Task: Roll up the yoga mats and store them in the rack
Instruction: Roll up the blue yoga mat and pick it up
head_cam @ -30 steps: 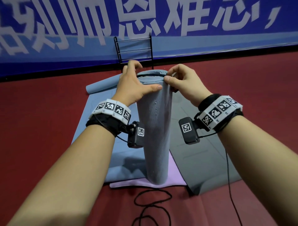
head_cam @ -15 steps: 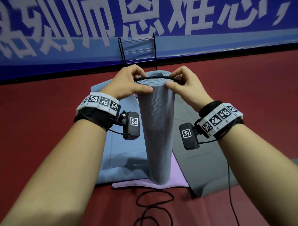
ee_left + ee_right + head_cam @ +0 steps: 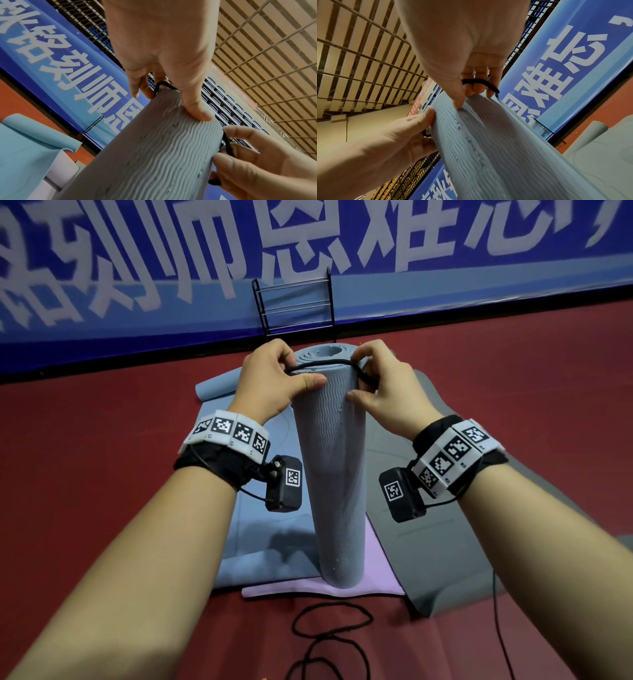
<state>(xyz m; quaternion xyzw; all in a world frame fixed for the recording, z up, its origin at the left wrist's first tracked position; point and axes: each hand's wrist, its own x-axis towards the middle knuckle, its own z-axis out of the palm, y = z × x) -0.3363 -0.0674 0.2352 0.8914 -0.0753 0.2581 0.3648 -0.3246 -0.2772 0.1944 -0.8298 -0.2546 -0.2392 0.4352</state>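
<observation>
The rolled mat stands upright on its lower end, on the lilac mat that lies on the red floor; I use this roll as the landmark. At its top end, my left hand and my right hand both pinch the black elastic band, stretching it across the near edge of the top rim. On each hand the thumb presses the ribbed outer wall just below the rim, and the curled fingers hook the band; neither hand is free. I judge the step in hand to be securing the roll: the band sits at the rim and is not yet around the body. The next move calls for drawing the band down over the rim evenly on both sides while the thumbs keep the outer lap from springing open. Beyond the roll, against the blue banner, stands the black wire rack, with no mat in it. Left of the roll lies a blue mat, still flat with its far end curled; right of it lies a grey mat. More black cord lies on the floor on the near side of the roll.
</observation>
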